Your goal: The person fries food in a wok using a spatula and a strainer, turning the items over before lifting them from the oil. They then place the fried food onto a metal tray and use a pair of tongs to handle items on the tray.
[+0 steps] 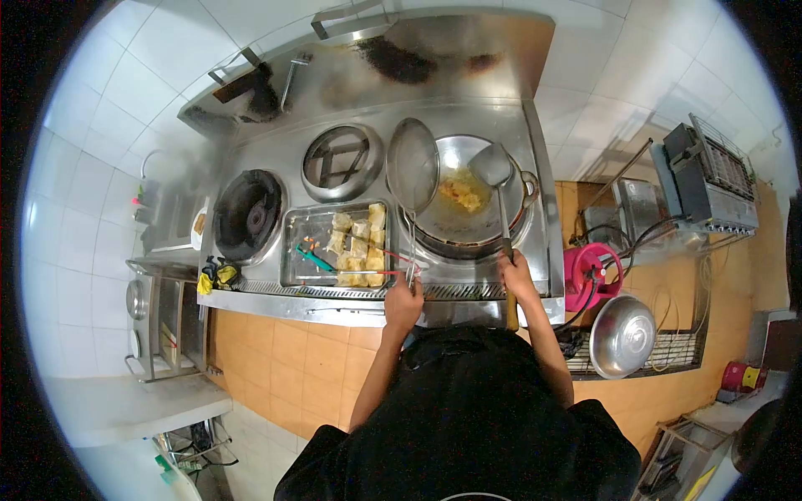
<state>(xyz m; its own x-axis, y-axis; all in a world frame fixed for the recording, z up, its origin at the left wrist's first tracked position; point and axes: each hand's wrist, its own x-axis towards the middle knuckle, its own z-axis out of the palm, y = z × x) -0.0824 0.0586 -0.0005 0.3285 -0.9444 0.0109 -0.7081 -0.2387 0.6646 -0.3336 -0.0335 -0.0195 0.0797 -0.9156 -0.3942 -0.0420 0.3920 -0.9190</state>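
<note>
My left hand (403, 305) is closed round the handle of a round mesh skimmer (413, 163), whose bowl is raised beside the wok's left rim. My right hand (520, 277) grips the wooden handle of a wok spatula (491, 165). The spatula's metal blade is over the far right part of the wok (501, 219). Yellow frying food (465, 194) lies in oil in the wok. Left of the skimmer is a metal tray (288, 242) with several pale yellow blocks (376, 219), a teal-handled utensil (316, 257) and thin metal utensils across them.
On the steel stove are an open burner ring (375, 167) and a blackened burner (248, 215). A yellow and black cloth (219, 274) lies at the left front edge. To the right on the floor are a pink gas cylinder (576, 280) and a large metal lid (623, 336).
</note>
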